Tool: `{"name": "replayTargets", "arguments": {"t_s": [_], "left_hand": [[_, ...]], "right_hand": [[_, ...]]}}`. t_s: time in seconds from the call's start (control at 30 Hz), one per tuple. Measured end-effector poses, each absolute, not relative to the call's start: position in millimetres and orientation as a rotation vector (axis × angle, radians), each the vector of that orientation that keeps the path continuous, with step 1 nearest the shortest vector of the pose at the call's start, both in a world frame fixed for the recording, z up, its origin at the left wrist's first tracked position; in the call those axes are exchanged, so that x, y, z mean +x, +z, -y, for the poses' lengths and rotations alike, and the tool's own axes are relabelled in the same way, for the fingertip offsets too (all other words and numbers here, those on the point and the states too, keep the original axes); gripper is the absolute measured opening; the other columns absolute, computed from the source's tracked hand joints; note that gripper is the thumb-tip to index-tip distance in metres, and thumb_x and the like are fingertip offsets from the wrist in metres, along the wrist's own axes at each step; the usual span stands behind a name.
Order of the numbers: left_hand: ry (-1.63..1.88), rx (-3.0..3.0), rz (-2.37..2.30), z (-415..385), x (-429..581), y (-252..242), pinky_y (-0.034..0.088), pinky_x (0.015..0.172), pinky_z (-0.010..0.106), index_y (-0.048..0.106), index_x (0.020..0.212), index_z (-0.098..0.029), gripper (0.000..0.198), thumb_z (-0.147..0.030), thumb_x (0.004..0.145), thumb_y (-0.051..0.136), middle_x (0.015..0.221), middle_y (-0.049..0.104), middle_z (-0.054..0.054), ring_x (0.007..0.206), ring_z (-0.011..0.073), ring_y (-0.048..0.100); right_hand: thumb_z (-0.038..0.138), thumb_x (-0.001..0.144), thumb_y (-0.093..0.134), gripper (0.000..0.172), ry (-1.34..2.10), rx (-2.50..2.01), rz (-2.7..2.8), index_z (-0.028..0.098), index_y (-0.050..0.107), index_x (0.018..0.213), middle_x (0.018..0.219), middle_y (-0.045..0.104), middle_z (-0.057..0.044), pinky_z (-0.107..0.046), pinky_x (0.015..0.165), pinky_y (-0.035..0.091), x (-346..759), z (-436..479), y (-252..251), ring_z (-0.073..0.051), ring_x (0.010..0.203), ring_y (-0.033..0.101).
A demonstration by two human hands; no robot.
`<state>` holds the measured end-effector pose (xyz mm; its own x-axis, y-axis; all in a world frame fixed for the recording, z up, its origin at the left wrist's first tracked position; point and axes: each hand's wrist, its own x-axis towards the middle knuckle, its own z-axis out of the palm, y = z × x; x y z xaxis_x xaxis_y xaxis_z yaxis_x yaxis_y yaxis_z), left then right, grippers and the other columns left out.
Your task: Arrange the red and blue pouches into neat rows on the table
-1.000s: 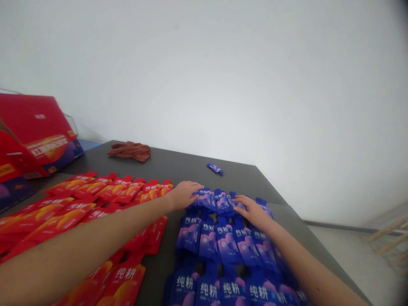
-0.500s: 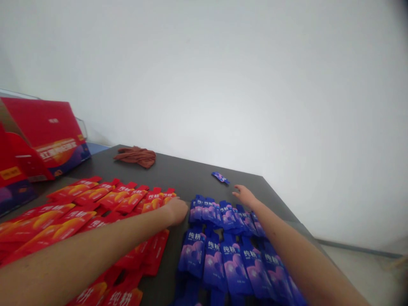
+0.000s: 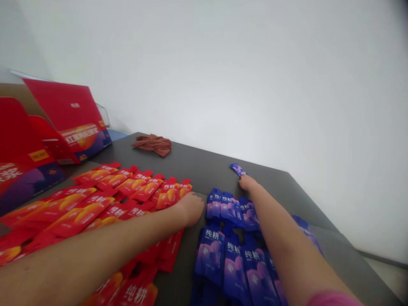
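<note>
Blue sachet (image 3: 238, 169) | just beyond right hand (image 3: 247, 182) | left hand (image 3: 191, 208) beside red sachets (image 3: 168, 194)

Soft, even indoor light, with slight blur across the scene

The white wall (image 3: 223, 76) is brightly and evenly lit, and the upper right corner is darkened by vignetting. The light is diffuse, and its source cannot be told. Only weak, soft-edged shadows are cast on the dark tabletop (image 3: 270, 195), where little glare is seen. A faint sheen is caught on the blue sachets (image 3: 234, 265) and red sachets (image 3: 143, 189). Their fine print is softened by slight blur, most of all toward the bottom edge. Strong wide-angle distortion is seen at the edges: the tabletop's far edge appears bent, and the red carton (image 3: 65, 108) at the left is stretched.
</note>
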<state>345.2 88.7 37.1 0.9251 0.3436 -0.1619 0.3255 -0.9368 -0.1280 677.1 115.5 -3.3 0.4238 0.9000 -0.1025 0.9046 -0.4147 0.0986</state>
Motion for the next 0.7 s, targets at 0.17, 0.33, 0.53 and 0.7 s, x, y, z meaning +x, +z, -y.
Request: {"name": "replayTargets", "arguments": {"t_s": [0.17, 0.33, 0.53, 0.7], "left_hand": [[0.292, -2.997, 0.532, -88.9, 346.9, 40.9, 0.043, 0.091, 0.044, 0.067, 0.101, -0.007, 0.025, -0.015, 0.080, 0.054, 0.106, 0.068, 0.019, 0.099, 0.0307, 0.064], [0.274, -3.019, 0.579, -88.1, 348.1, 43.6, 0.045, 0.087, 0.042, 0.068, 0.094, -0.009, 0.021, -0.013, 0.077, 0.057, 0.102, 0.069, 0.020, 0.097, 0.0314, 0.065], [0.244, -3.062, 0.718, -89.6, 351.5, 46.1, 0.048, 0.083, 0.042, 0.069, 0.086, -0.009, 0.015, -0.010, 0.074, 0.059, 0.099, 0.070, 0.021, 0.095, 0.0320, 0.066], [-0.053, -3.167, 0.884, -99.6, 346.7, 64.0, 0.040, 0.100, 0.040, 0.063, 0.110, -0.008, 0.035, -0.006, 0.077, 0.051, 0.121, 0.062, 0.019, 0.115, 0.0282, 0.056]], "right_hand": [[0.039, 0.092, 0.055, 0.045, 0.102, 2.514, -1.604, 0.015, 0.049, 0.129, 0.135, 0.042, -0.011, -0.050, 0.104, 0.035, 676.6, -101.1, 7.2, -0.026, 0.123, 0.043], [0.041, 0.091, 0.057, 0.049, 0.274, 2.440, -1.659, 0.016, 0.047, 0.132, 0.141, 0.036, -0.012, -0.051, 0.107, 0.030, 671.5, -80.8, 26.7, -0.027, 0.128, 0.037], [0.040, 0.090, 0.059, 0.050, 0.476, 2.325, -1.751, 0.015, 0.047, 0.132, 0.141, 0.036, -0.012, -0.051, 0.109, 0.027, 663.7, -59.5, 71.0, -0.028, 0.130, 0.035], [0.036, 0.084, 0.066, 0.062, 0.591, 2.189, -1.901, 0.008, 0.044, 0.135, 0.142, 0.035, -0.018, -0.047, 0.114, 0.017, 650.4, -27.1, 121.4, -0.028, 0.132, 0.033]]}}
